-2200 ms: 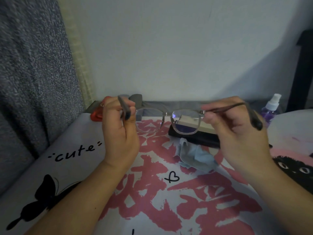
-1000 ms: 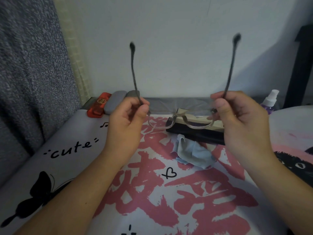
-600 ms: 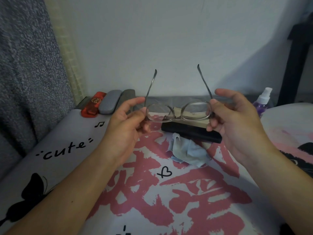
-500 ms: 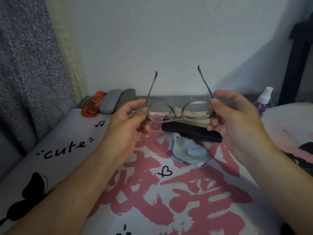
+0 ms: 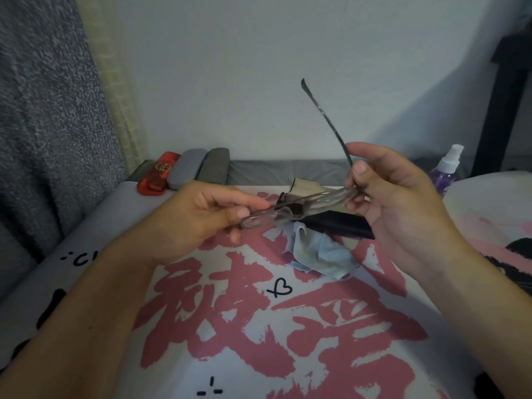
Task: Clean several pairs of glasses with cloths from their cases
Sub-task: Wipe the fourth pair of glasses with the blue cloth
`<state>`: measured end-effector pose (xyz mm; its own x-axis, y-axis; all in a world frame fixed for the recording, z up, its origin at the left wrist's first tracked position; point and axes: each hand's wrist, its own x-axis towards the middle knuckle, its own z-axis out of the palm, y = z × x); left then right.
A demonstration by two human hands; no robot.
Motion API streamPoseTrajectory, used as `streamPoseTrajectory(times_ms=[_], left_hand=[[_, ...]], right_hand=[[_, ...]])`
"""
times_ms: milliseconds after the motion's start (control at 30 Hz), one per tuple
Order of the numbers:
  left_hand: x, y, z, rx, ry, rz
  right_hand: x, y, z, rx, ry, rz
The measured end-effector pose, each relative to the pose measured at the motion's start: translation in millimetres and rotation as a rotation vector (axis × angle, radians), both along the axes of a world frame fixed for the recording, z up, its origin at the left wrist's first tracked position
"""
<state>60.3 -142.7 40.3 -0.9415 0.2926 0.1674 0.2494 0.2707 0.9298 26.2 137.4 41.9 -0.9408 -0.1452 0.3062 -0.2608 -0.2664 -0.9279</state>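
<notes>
Looks like they're folding the glasses [image 5: 299, 207] up, or turning them over for a check, mid-frame above the printed sheet [image 5: 288, 326]. The left hand [image 5: 198, 217] pinches the left rim end. One temple is already down; the other sticks up. The right hand [image 5: 385, 194] pinches the right hinge. I'd guess next is closing that temple, or grabbing the blue cloth [image 5: 322, 256] below.

The glasses [image 5: 299, 207] blur in motion and hide part of the black case [image 5: 339, 224] behind them. The "cute" lettering [image 5: 83, 258] disappears under the left forearm.
</notes>
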Motion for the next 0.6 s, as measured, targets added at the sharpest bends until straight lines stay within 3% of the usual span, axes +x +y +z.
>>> streamPoseTrajectory(times_ms=[200,300,433,600], left_hand=[[-1.5,-12.6,0.4,0.059,-0.085,0.008],[-4.9,-10.7,-1.6,0.095,-0.07,0.088],[-6.1,-5.8,-2.3,0.093,0.032,0.184],[-1.7,0.1,1.1,-0.02,0.171,0.191]], right_hand=[[-1.3,0.7,-3.3,0.037,-0.012,0.096],[-2.1,6.4,-1.5,0.37,0.04,0.101],[3.2,4.7,-2.1,0.804,0.03,0.306],[14.2,-7.4,1.1,0.8,-0.023,0.319]])
